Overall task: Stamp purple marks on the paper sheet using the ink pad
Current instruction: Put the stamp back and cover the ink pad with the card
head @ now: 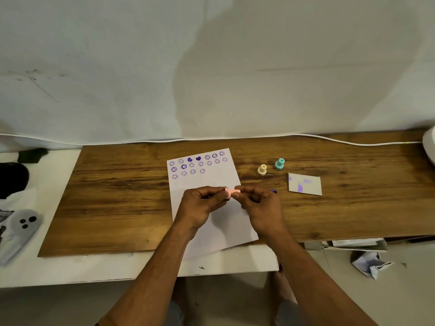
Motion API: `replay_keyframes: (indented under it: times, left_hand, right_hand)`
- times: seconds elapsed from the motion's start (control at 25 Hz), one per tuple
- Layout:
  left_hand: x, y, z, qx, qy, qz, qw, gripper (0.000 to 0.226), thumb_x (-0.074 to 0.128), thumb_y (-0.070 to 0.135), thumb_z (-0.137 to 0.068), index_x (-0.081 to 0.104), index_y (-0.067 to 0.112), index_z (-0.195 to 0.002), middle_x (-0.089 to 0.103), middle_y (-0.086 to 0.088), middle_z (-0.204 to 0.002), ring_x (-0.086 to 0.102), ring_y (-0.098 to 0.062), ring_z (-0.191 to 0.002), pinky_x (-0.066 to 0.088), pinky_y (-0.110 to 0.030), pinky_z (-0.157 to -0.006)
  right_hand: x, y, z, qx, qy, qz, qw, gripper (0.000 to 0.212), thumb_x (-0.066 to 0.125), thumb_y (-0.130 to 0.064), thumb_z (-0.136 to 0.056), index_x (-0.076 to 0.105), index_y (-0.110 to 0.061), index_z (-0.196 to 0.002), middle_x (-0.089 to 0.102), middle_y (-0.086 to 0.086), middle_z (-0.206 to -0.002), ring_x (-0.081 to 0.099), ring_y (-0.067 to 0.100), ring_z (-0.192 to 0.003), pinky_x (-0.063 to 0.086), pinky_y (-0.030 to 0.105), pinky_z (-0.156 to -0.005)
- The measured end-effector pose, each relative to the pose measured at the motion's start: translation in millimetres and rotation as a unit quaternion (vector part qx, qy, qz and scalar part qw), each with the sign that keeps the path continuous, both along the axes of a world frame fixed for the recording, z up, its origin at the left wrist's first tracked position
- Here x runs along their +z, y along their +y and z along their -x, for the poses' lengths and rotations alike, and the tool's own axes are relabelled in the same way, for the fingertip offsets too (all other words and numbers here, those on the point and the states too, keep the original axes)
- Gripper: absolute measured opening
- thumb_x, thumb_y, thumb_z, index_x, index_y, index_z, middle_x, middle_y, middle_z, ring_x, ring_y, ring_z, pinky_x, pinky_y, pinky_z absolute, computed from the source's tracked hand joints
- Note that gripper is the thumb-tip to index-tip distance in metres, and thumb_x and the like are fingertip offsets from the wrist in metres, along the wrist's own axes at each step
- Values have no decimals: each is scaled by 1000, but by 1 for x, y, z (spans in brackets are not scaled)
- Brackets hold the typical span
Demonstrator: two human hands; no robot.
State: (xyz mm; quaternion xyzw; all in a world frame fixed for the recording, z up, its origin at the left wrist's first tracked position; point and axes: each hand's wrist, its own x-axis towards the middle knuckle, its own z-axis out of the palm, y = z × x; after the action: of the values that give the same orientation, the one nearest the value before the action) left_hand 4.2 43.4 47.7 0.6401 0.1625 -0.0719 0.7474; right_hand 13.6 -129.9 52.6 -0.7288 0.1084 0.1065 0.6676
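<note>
A white paper sheet (207, 182) lies on the wooden board, its top part covered with several purple smiley and heart marks. Above the sheet's middle, my left hand (202, 203) and my right hand (259, 203) both pinch a small pink stamp (231, 192) held sideways between their fingertips. Only a sliver of the purple ink pad (273, 191) shows, just behind my right hand. A cream stamp (262, 170) and a teal stamp (279, 164) stand upright to the right of the sheet.
A grey lid or card with purple smudges (304, 184) lies right of the ink pad. The wooden board (117, 196) rests on a white table. A grey controller (22, 225) and dark objects sit at the left. Crumpled paper (370, 264) lies on the floor at the right.
</note>
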Motion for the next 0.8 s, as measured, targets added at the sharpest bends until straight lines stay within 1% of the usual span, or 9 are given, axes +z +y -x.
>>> replay_keyframes:
  times: [0.08, 0.16, 0.24, 0.32, 0.4, 0.48, 0.56, 0.64, 0.8]
  left_hand:
    - [2, -5, 0, 8, 10, 39, 999, 39, 78, 25, -82, 77, 9, -117, 79, -8, -116, 76, -28, -106, 62, -35, -89]
    - [3, -9, 0, 10, 42, 116, 992, 44, 73, 34, -85, 75, 12, -122, 78, -8, -119, 75, -27, -109, 62, -32, -88]
    - [3, -9, -1, 6, 68, 205, 976, 37, 65, 35, -94, 76, 9, -119, 77, -13, -118, 74, -28, -111, 62, -32, -88]
    - [0, -7, -1, 7, 81, 236, 968, 31, 62, 32, -98, 79, 8, -108, 78, -14, -108, 76, -27, -102, 62, -31, -83]
    - [-3, -10, -2, 17, 88, 185, 979, 22, 67, 28, -95, 80, 11, -96, 78, -10, -93, 75, -24, -89, 62, -29, -77]
    - [-7, -16, -4, 31, 85, 75, 993, 14, 67, 18, -97, 80, 12, -93, 79, -7, -87, 75, -24, -85, 62, -27, -73]
    - [-12, -21, -6, 40, 72, -36, 996, 20, 61, 7, -100, 80, 13, -103, 80, -6, -91, 77, -24, -88, 64, -27, -77]
    - [-15, -22, -5, 43, 62, -115, 990, 25, 58, 4, -101, 78, 12, -114, 79, -5, -99, 77, -21, -91, 64, -31, -85]
    - [-17, -24, -1, -5, 23, -256, 966, 25, 67, 13, -98, 75, 21, -120, 77, 1, -112, 72, -10, -95, 59, -36, -99]
  right_hand:
    - [3, -1, -2, -16, -7, 6, 1000, 19, 82, -28, -85, 80, -31, -103, 80, -18, -97, 73, -2, -93, 61, 26, -82]
    - [6, -5, -6, -57, -29, 25, 998, 15, 80, -32, -87, 77, -39, -100, 78, -21, -98, 72, 3, -96, 60, 29, -82]
    - [6, -15, -13, -104, -51, 85, 990, 18, 78, -33, -89, 75, -39, -106, 75, -15, -111, 67, 10, -103, 58, 29, -81]
    - [3, -26, -20, -117, -77, 150, 979, 23, 77, -31, -91, 75, -32, -115, 72, -7, -119, 65, 13, -109, 55, 24, -79]
    - [-2, -32, -24, -102, -86, 206, 969, 28, 76, -33, -91, 74, -29, -119, 72, -5, -119, 66, 14, -108, 52, 19, -75]
    - [-7, -34, -25, -82, -71, 272, 956, 32, 75, -36, -92, 71, -29, -123, 71, -3, -119, 67, 17, -105, 58, 27, -76]
    - [-13, -34, -27, -59, -65, 348, 933, 35, 74, -37, -93, 68, -27, -126, 69, 1, -120, 67, 22, -105, 63, 41, -83]
    - [-17, -33, -30, -47, -77, 389, 917, 34, 74, -36, -94, 68, -26, -126, 69, 3, -120, 66, 27, -110, 62, 50, -88]
    - [-25, -31, -35, -27, -114, 431, 895, 30, 75, -33, -94, 68, -26, -122, 72, 4, -114, 64, 28, -111, 61, 51, -86]
